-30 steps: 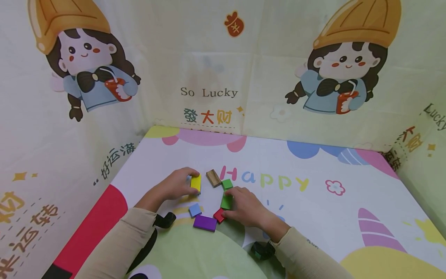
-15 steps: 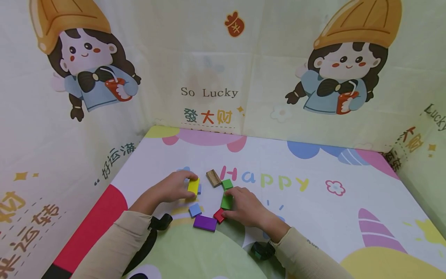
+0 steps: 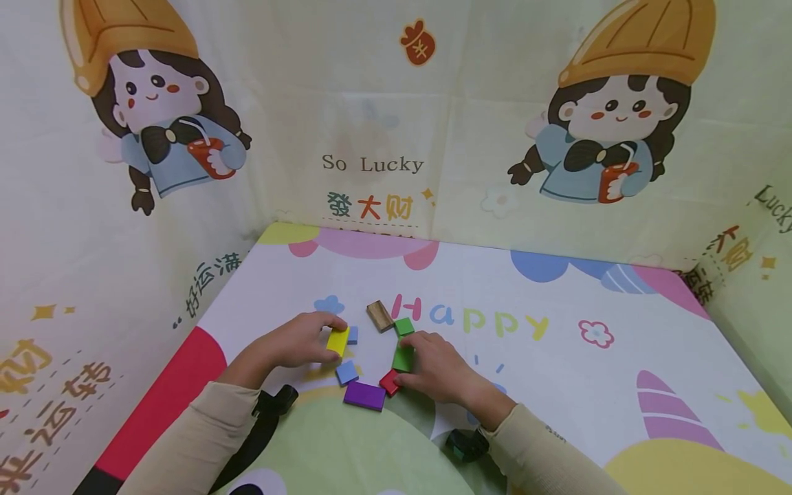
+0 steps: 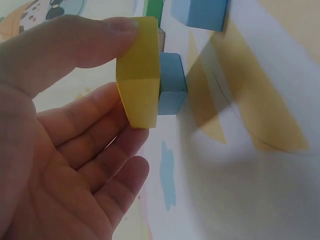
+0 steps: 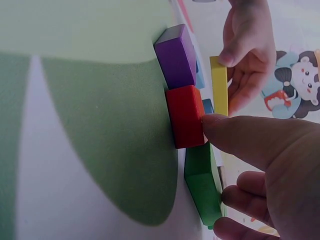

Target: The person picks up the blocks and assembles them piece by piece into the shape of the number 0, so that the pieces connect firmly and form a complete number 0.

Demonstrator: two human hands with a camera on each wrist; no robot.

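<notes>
Thumb and fingers of my left hand (image 3: pixel 297 344) pinch a yellow block (image 3: pixel 337 342), tilted in the head view. In the left wrist view a small blue block (image 4: pixel 172 85) shows just behind it. My right hand (image 3: pixel 441 368) lies over the right side of a curved row of blocks. Its thumb tip touches the red block (image 5: pixel 186 117), while its loosely bent fingers reach the long green block (image 5: pixel 204 180). A purple block (image 3: pixel 364 397) borders the red one, and another blue block (image 3: pixel 347 373) sits at its upper left.
A small green block (image 3: pixel 403 326) and a brown wooden block (image 3: pixel 379 316) lie at the far end of the curve. Underneath is a printed tabletop cloth (image 3: pixel 526 371), with printed cloth walls (image 3: pixel 464 137) behind and at both sides. Each wrist wears a black camera (image 3: pixel 467 445).
My left hand has moved left and toward me with the yellow block, uncovering the small blue block that was hidden behind it. The right hand stays in place.
</notes>
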